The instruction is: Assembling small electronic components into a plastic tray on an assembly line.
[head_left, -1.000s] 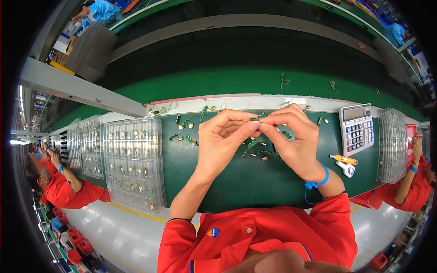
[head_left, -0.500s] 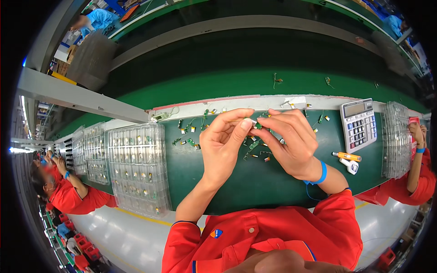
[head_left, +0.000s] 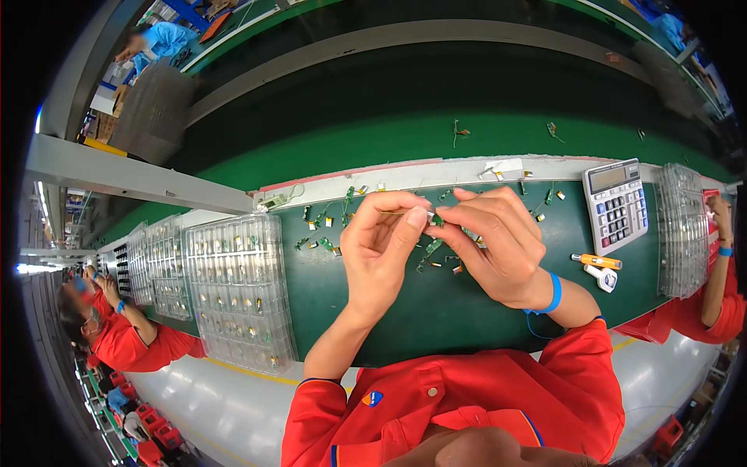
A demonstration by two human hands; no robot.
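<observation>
Over the green table, my left hand (head_left: 380, 253) and my right hand (head_left: 499, 247) meet fingertip to fingertip. Between them they pinch a small circuit board (head_left: 437, 221), green with a silvery part; my fingers cover much of it. The left thumb and forefinger press at its left side, while the right fingertips close on its right side. Several similar little boards with wires and yellowish parts lie around and behind my hands, among them one loose board (head_left: 348, 196) left of them. A blue band circles my right wrist.
To the left lie clear plastic compartment trays (head_left: 237, 288) holding small boards. At the right are a calculator (head_left: 616, 208), an orange pen-like tool (head_left: 597, 261), a white object (head_left: 601, 279) and stacked clear trays (head_left: 681, 233). Beyond a white ledge runs a green belt (head_left: 350, 148); red-sleeved people sit on both sides.
My fingertips have drawn slightly closer together around the small board. The loose pieces on the belt show a little farther left, and the view has shifted slightly.
</observation>
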